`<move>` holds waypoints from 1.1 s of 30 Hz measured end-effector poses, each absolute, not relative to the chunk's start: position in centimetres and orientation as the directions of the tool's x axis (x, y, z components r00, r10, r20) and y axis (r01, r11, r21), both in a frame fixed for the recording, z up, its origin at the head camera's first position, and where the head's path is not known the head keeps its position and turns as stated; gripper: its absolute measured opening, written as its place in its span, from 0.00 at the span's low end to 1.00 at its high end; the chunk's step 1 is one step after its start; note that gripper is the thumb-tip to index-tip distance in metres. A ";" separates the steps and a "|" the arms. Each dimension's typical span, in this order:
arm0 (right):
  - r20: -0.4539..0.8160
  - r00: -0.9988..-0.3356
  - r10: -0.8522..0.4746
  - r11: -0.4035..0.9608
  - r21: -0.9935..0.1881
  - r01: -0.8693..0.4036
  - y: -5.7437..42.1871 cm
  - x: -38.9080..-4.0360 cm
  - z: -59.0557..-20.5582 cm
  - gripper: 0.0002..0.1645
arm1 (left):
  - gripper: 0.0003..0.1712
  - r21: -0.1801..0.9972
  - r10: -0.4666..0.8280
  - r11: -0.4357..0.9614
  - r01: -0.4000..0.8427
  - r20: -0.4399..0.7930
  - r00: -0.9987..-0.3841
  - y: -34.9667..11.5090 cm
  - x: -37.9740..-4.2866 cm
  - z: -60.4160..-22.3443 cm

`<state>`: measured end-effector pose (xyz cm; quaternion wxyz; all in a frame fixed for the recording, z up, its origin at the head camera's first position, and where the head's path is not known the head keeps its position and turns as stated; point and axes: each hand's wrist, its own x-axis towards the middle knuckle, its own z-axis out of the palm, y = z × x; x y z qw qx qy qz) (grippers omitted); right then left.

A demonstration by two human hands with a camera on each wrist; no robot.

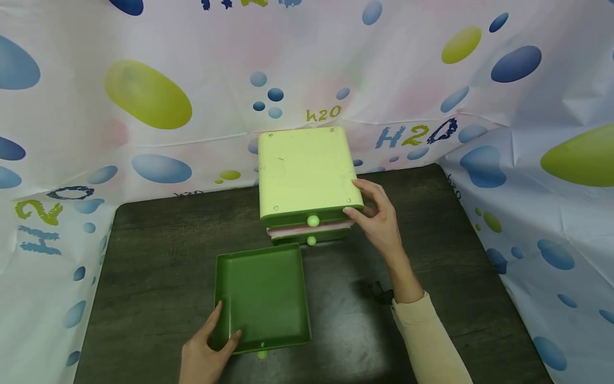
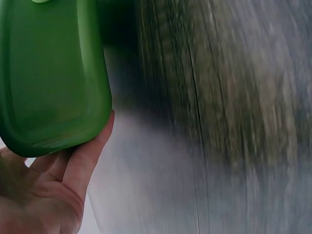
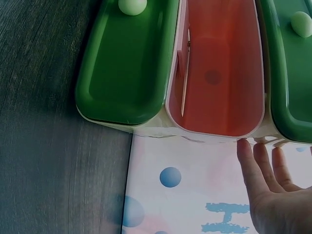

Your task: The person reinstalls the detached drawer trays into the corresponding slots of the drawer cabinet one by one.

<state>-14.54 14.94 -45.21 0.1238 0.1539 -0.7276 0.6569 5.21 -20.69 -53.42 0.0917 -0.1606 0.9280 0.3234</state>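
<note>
A small chest of drawers [image 1: 309, 170] with a pale yellow-green top stands at the back of the table. Two dark green drawer fronts with round light green knobs [image 1: 313, 221] are in place, and between them is an open pink-lined slot [image 3: 222, 73]. My left hand [image 1: 203, 346] grips a removed green drawer [image 1: 264, 298] at its front left corner, thumb over the rim. That drawer's inside is bare. My right hand [image 1: 381, 218] rests against the chest's right side, thumb at the front corner; its fingers [image 3: 248, 163] look fairly straight in the right wrist view.
The dark wood-grain table [image 1: 168, 256] lies under everything. A white sheet with blue and yellow-green spots [image 1: 220, 69] hangs behind and at both sides. Something small and black [image 1: 381, 293] sits by the right wrist.
</note>
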 end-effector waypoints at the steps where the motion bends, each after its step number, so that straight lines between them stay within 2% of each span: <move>1: 0.381 -0.923 -0.060 0.090 -0.918 -0.385 14.9 -14.5 -45.2 0.34 | 0.48 0.573 -0.238 0.736 -0.359 -0.277 -0.931 -20.5 5.2 -53.4; 16: 0.372 -0.927 -0.053 0.085 -0.923 -0.375 14.9 -14.7 -45.2 0.34 | 0.50 0.667 -0.215 0.677 -0.310 -0.224 -0.951 -17.9 5.1 -53.5; 21: 0.380 -0.924 -0.047 0.079 -0.921 -0.383 15.3 -15.2 -46.5 0.35 | 0.50 0.680 -0.221 0.668 -0.303 -0.207 -0.953 -17.4 5.1 -53.4; 33: 0.348 -0.936 -0.053 0.084 -0.932 -0.351 15.0 -14.6 -45.0 0.34 | 0.49 0.697 -0.225 0.648 -0.307 -0.211 -0.951 -16.4 5.1 -53.2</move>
